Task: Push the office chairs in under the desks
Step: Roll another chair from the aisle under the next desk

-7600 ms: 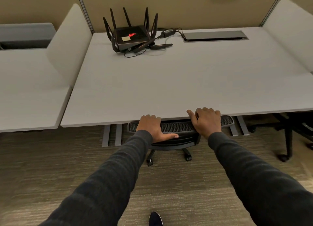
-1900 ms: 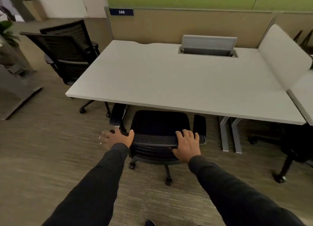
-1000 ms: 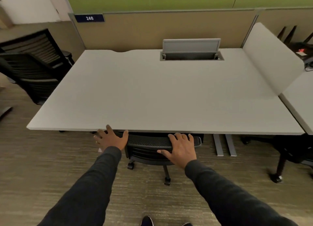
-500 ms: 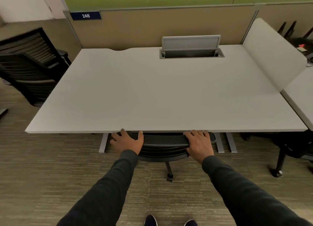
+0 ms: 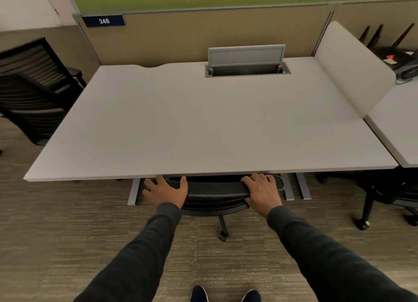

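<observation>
Our left hand (image 5: 166,192) and right hand (image 5: 262,191) both clamp the top edge of the black mesh office chair (image 5: 214,194), tucked under the pale grey desk (image 5: 203,125).

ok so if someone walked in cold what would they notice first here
Probably the broad white desk filling the middle, bare but for an open cable hatch at its back. Then the left hand and right hand at its near edge, resting on the black office chair tucked underneath.

One head-worn view — looking forward and down, close over the desk (image 5: 203,125) edge.
</observation>
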### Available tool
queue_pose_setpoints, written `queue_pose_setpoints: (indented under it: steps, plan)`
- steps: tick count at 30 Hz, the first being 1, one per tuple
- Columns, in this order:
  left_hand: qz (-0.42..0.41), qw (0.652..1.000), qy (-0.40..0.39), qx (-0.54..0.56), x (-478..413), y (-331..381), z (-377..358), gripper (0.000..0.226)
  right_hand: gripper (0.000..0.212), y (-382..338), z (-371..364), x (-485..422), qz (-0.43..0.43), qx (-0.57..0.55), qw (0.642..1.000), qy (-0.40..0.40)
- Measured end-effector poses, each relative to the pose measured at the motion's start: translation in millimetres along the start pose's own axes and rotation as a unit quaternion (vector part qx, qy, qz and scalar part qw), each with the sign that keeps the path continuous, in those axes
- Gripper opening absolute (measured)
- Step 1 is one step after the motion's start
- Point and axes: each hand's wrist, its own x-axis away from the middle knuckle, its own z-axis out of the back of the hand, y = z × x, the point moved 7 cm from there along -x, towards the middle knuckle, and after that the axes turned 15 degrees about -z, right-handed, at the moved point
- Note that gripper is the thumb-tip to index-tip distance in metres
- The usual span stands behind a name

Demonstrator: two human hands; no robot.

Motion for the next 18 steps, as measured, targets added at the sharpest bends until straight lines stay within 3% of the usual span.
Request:
queue_pose_setpoints:
  steps: [7, 13, 18]
  plan:
    - [-0.013, 1.0, 0.009, -0.01, 6, 17, -6, 0.093, 0.046, 19, 9, 0, 0.005, -0.006, 0.999, 0.039]
    - [-0.009, 1.0, 0.014, 0.01, 2, 28, -8, 0.089, 0.097, 26, 12, -17, -0.006, 0.032, 0.999, 0.026]
    - [-0.001, 0.998, 0.051, 0.028, 5, 27, -3, 0.082, 0.118, 19, 16, -13, 0.022, -0.007, 0.997, 0.079]
